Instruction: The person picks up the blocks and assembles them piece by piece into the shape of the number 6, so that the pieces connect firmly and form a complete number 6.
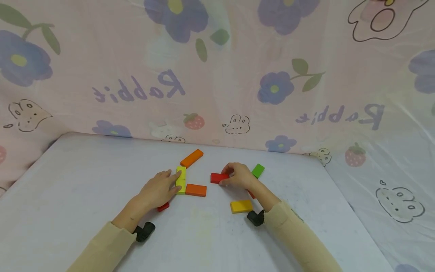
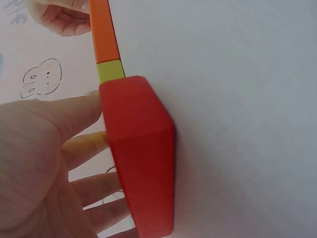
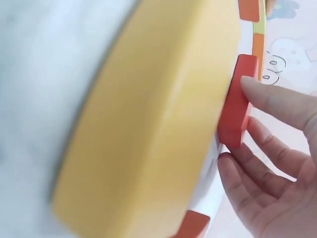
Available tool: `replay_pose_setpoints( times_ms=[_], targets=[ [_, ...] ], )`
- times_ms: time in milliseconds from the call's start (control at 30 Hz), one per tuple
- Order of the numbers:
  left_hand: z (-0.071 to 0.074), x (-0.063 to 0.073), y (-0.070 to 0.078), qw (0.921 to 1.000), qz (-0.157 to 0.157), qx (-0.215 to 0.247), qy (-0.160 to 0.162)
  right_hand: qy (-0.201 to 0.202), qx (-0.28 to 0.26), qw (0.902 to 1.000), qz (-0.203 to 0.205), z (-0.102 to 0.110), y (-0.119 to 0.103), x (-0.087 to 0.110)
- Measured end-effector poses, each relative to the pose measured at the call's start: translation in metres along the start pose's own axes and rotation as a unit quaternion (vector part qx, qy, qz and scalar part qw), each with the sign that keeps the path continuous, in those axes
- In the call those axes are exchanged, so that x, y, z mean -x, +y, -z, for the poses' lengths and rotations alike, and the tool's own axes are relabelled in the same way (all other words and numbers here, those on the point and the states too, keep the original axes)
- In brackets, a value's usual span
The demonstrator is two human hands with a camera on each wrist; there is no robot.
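Observation:
In the head view my left hand (image 1: 158, 190) lies at the left side of the yellow-green block or blocks (image 1: 181, 185), thumb and forefinger touching it with the fingers fairly straight. An orange block (image 1: 196, 190) touches its near end on the right, and a second orange block (image 1: 192, 158) lies slanted at its far end. Below the left hand a red block (image 2: 143, 163) is partly hidden in the head view but large in the left wrist view. My right hand (image 1: 239, 175) pinches another red block (image 1: 218, 178) between thumb and fingers, low over the table.
Right of centre lie a yellow block (image 1: 241, 206) and a green block (image 1: 258, 170). An orange-red block (image 1: 251, 194) shows partly behind the right wrist. The white table (image 1: 200, 238) meets a patterned cloth (image 1: 217, 83) at its back edge.

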State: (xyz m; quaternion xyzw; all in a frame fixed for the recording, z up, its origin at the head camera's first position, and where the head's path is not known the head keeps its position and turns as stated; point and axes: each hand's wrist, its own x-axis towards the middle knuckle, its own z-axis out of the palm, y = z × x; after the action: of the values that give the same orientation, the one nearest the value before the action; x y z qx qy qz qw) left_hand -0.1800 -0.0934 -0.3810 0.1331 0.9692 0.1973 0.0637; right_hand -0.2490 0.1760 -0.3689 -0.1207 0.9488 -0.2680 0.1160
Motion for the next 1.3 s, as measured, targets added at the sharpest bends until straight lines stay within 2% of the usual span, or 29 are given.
replay_pose_setpoints(
  times_ms=[300, 833, 1167, 1300],
  targets=[
    [-0.002, -0.003, -0.002, 1.0000, -0.005, 0.001, 0.000, -0.009, 0.006, 0.9998, 0.019, -0.001, 0.000, 0.016],
    [-0.001, -0.001, -0.002, 1.0000, -0.007, 0.001, 0.000, -0.022, 0.009, 0.9995, 0.022, -0.005, -0.005, 0.030],
    [0.000, -0.001, -0.002, 1.0000, -0.007, -0.002, -0.004, -0.040, -0.004, 0.9962, 0.077, -0.008, -0.004, 0.034],
    [0.000, -0.001, -0.001, 1.0000, -0.007, -0.004, -0.005, -0.045, -0.009, 0.9954, 0.084, -0.009, -0.004, 0.035]
  ],
)
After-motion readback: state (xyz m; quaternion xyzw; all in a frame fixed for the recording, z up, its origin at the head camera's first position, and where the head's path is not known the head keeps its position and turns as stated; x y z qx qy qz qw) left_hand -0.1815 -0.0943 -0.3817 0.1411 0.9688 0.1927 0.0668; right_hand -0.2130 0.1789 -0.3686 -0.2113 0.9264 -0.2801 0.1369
